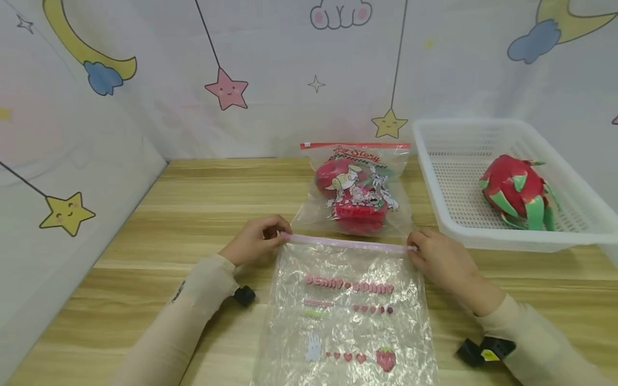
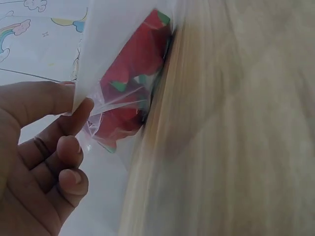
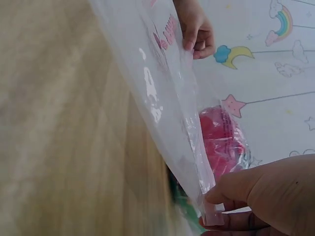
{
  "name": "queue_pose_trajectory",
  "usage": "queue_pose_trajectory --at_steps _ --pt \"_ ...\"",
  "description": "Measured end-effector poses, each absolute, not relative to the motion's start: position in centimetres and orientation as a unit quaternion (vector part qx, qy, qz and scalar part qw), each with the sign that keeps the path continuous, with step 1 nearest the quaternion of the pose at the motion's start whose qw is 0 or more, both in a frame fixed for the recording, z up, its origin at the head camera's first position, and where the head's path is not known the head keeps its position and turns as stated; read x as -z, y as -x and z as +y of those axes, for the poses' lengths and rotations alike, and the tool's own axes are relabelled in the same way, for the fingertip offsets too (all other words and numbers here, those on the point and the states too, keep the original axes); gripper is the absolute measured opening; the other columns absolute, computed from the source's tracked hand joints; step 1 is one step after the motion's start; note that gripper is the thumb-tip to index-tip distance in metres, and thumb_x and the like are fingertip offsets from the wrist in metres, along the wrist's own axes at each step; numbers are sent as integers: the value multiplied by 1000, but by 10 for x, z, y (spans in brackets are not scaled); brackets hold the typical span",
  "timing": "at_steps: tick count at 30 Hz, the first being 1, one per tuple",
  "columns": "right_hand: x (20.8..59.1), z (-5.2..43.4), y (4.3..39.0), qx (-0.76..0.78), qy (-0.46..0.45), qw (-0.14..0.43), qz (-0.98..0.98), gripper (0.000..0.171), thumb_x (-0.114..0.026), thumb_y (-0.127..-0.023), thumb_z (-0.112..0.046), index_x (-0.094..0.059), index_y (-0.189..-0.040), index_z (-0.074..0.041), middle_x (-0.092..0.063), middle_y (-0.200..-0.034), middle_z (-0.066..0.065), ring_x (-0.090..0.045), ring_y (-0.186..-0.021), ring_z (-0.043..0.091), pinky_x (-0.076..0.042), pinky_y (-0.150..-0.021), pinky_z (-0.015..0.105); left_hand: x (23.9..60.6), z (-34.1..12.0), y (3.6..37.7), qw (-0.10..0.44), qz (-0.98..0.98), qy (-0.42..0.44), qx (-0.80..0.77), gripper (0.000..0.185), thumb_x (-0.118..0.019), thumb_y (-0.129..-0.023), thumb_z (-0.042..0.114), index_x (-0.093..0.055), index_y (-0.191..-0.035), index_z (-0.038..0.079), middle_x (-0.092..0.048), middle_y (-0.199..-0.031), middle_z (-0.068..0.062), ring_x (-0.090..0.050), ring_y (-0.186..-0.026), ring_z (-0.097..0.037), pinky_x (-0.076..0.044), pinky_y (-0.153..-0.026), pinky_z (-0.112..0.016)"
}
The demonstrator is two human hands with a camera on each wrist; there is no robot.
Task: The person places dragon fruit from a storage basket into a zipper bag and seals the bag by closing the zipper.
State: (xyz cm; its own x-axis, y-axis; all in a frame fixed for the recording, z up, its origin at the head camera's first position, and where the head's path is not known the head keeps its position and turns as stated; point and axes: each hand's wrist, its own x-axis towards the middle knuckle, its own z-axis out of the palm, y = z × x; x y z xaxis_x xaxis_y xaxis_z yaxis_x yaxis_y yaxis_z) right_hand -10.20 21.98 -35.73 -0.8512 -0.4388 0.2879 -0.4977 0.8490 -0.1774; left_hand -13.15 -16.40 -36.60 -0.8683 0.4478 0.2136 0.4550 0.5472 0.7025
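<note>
Both hands hold up a clear zip bag [image 1: 347, 321] by the two ends of its pink top strip [image 1: 347, 243]. Pink lettering, hearts, a white rabbit and a strawberry are printed on it. The left hand [image 1: 258, 238] pinches the left corner between thumb and index finger; in the left wrist view its other fingers [image 2: 71, 182] curl loosely. At the right corner, the right hand [image 1: 444, 262] pinches the strip's end, seen close in the right wrist view. Nothing shows inside this bag. Just behind it stands a second clear bag [image 1: 354, 187] with a red top strip, holding red and green dragon fruits.
A white plastic basket [image 1: 434, 182] stands at the back right, with one red dragon fruit [image 1: 516, 187] with green scales in it. The wooden table [image 1: 203, 187] meets a patterned cloth [image 1: 289, 107] at the back and left. A black wrist camera [image 1: 485, 351] hangs by the right sleeve.
</note>
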Motion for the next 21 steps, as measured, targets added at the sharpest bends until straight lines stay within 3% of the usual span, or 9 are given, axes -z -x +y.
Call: queue_pose_trajectory --at_steps 10,21 --pt "346 220 96 -148 -240 182 -942 12 -70 -81 -10 -66 -92 -7 -66 -78 5 -61 -69 19 -50 -56 36 351 -165 128 55 -856 286 427 14 -62 -90 0 -68 -101 5 -68 -97 -10 -52 -73 -7 -45 -64 -19" --pt "329 220 92 -183 -249 266 -913 17 -76 -76 -3 -67 -91 -4 -65 -79 7 -63 -67 19 -50 -53 36 329 -162 118 86 -852 283 431 12 -60 -92 1 -66 -103 3 -67 -100 -10 -50 -69 -8 -45 -61 -19"
